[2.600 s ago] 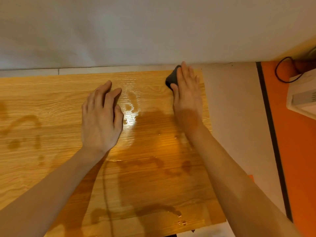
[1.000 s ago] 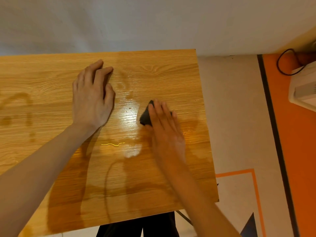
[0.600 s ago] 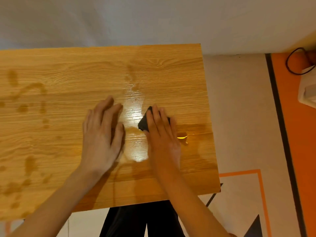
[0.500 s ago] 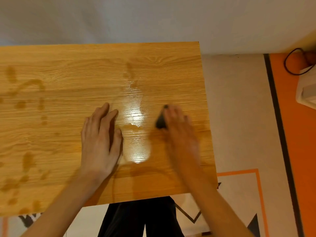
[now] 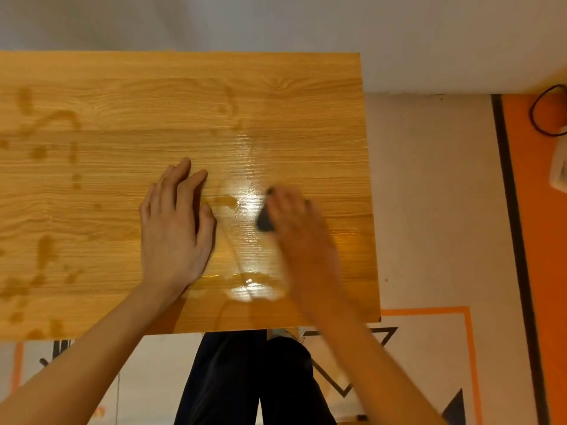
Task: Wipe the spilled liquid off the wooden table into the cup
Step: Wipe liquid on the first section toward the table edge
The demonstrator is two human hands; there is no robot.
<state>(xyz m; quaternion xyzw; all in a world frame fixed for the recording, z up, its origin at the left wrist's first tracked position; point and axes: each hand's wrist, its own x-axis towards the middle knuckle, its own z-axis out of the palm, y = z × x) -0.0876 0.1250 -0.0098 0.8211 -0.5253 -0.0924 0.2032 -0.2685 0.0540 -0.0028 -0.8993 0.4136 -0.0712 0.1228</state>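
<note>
The wooden table (image 5: 92, 194) carries a glossy film of spilled liquid (image 5: 245, 207) in its right half, with a small pool (image 5: 250, 291) near the front edge. My right hand (image 5: 297, 228), blurred by motion, presses flat on a small dark wiper (image 5: 264, 223) at the right side of the wet patch; only the wiper's left end shows under the fingers. My left hand (image 5: 175, 228) rests flat on the table just left of the film, fingers straight. No cup is in view.
Brown wet spots (image 5: 46, 250) dot the table's left half. The table's right edge (image 5: 369, 210) borders pale floor. An orange strip (image 5: 540, 240), a black cable (image 5: 543, 115) and a white device (image 5: 560, 170) lie at the far right. My dark trousers (image 5: 245, 378) stand below the front edge.
My right hand pulled the wiper from the far right corner toward the middle, then swept it right and back left across the wet patch. My left hand slid nearer the front.
</note>
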